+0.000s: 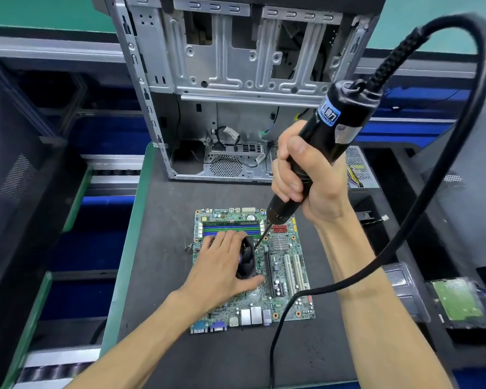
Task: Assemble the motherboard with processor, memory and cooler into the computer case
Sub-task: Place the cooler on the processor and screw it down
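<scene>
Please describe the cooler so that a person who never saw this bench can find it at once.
On the dark mat lies a green motherboard. The cooler sits left of its middle, below the memory slots, under the left hand. It alone is black, round and raised.

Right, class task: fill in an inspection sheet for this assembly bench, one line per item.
Surface: dark mat with green edge.
Job's things: motherboard flat on the mat, memory stick in its slot, cooler fan on the board; computer case open behind, no board in it.
Clutter: hard drive at right.
Hands: left hand rests on the cooler fan; right hand grips the electric screwdriver, bit at the fan's corner.
Cables: screwdriver cable loops over the right arm.
Surroundings: blue racking, green wall.
</scene>
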Demonstrator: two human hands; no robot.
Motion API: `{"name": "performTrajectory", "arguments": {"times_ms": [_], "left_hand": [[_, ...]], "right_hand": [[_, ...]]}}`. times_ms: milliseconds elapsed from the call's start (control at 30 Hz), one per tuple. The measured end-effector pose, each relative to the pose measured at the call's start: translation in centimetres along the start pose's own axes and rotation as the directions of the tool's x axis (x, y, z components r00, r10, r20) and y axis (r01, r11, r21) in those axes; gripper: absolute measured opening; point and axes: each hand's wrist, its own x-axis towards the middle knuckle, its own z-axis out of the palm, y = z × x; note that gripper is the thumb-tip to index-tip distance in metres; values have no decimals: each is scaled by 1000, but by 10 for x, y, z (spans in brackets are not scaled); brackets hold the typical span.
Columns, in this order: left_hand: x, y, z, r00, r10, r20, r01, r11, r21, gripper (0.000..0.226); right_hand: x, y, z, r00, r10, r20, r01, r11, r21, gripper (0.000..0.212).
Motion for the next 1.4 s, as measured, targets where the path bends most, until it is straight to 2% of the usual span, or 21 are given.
{"name": "performTrajectory", "arguments": {"times_ms": [267, 467, 633, 767, 900, 1100, 1400], "left_hand": [[-2, 1, 2, 998, -4, -64, 1, 999, -39, 81], [-2, 0, 3, 999, -2, -54, -1, 999, -47, 81], [-3, 1, 2, 998, 0, -58, -2, 999, -44, 79], [-3, 2, 1, 998, -2, -68, -1, 999, -39, 79], [-2, 2, 2, 996, 2, -84, -6, 999, -39, 78], [-2, 1, 2, 995, 6, -99, -12, 998, -57, 77], [-1, 1, 4, 994, -1, -110, -6, 998, -65, 78]], "right_hand": [[-1, 0, 1, 1000, 17, 21, -18, 999, 45, 18], [-1, 2, 0, 999, -2, 40, 1, 1000, 30, 16], [-1, 3, 1, 999, 6, 51, -7, 1000, 26, 31], [-2, 4, 0, 1000, 1, 26, -1, 1000, 19, 23], [-1, 6, 1, 997, -6, 75, 3, 999, 36, 36], [-1, 5, -6, 983, 38, 181, -54, 995, 86, 31], [7, 8, -7, 957, 94, 276, -130, 985, 116, 38]]}}
